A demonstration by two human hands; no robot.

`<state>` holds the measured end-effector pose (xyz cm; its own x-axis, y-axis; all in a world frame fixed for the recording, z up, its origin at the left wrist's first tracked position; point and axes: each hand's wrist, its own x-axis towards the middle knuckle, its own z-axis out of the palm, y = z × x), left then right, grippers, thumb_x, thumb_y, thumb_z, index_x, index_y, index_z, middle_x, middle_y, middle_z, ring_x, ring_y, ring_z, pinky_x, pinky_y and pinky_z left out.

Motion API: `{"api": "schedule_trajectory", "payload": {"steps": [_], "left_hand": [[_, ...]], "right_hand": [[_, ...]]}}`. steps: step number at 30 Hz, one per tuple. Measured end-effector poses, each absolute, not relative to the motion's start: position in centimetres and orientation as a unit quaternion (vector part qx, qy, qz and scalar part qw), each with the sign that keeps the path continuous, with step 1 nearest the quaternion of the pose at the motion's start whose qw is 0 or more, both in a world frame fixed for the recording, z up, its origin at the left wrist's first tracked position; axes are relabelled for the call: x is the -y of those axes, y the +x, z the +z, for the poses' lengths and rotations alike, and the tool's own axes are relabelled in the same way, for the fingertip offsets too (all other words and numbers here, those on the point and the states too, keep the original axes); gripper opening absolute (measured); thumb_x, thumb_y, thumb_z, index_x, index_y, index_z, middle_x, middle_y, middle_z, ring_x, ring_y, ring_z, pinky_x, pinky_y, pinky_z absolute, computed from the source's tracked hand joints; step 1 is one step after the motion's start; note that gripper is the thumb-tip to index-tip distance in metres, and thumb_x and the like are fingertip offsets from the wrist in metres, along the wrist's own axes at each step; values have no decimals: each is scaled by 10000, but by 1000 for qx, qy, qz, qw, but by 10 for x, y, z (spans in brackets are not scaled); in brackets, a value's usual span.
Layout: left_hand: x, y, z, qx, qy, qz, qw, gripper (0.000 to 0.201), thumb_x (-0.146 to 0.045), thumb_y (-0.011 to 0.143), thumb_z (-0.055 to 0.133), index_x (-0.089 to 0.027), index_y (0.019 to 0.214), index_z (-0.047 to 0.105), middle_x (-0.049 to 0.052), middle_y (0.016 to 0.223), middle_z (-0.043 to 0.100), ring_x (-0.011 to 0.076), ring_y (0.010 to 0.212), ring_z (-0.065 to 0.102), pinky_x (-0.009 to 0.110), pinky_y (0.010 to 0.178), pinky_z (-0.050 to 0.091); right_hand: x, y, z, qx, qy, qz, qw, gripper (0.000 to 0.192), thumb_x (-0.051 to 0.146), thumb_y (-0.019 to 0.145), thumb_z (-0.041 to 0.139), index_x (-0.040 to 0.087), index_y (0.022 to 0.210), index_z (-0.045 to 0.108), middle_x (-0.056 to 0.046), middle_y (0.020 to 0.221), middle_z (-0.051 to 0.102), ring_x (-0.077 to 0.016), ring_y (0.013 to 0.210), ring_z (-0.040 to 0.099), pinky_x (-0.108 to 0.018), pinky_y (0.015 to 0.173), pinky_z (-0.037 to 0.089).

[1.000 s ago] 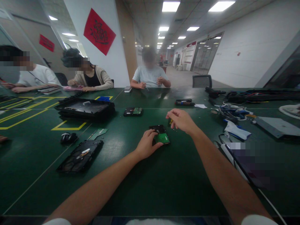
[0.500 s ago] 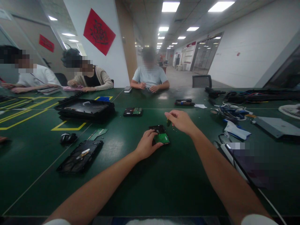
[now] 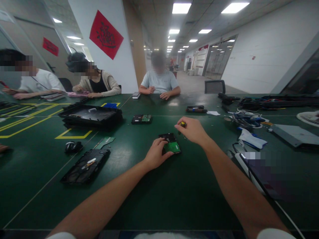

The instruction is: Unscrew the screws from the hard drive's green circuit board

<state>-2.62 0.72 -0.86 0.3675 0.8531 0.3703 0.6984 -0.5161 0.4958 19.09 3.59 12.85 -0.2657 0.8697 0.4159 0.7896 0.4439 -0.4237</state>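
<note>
Green baize-coloured matting covers the counter [image 3: 159, 199]; near its middle lies a small hard drive [image 3: 169, 142], black case with a green circuit board facing up; the left hand [image 3: 156, 154] rests on the drive's near left corner, fingers pressed down on the board and thumb against its near edge, pinning it flat; the right hand [image 3: 193, 130] hovers just beyond the drive's far right corner, its grip pinching a small screwdriver [image 3: 182, 125] with a yellow and black handle between thumb and fingertips; the tip is hidden, so whether it touches the drive cannot be told. Towards the left edge lies an opened larger hard drive [image 3: 86, 166], with a green circuit board strip [image 3: 104, 142] and a black mouse [image 3: 72, 146] just beyond it; farther back sit a stack of black trays [image 3: 91, 116] and another small drive [image 3: 141, 118]. Along the right edge are tangled cables [image 3: 248, 119] and a grey flat case [image 3: 294, 132]. Across the far edge three other people sit with their hands on the counter.
</note>
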Motion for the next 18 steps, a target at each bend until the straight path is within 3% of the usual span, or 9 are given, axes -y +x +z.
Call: {"api": "schedule_trajectory", "payload": {"steps": [11,18], "left_hand": [[-6,-25,-7,-473,817,302,130,573,-540,869,690,-211,1326,583,152,1449,516,341,1415,429,554,1173,397],[-5,-25,-7,-471,821,300,119,571,-563,886,652,-209,1329,582,147,1454,514,342,1415,431,550,1179,396]], "right_hand": [[-40,194,121,798,-533,45,277,211,304,842,720,215,1028,674,-64,978,733,-228,885,669,-331,816,468],[-40,198,126,785,-534,54,308,240,325,831,724,222,1040,666,-45,900,719,-208,801,652,-316,757,456]]}}
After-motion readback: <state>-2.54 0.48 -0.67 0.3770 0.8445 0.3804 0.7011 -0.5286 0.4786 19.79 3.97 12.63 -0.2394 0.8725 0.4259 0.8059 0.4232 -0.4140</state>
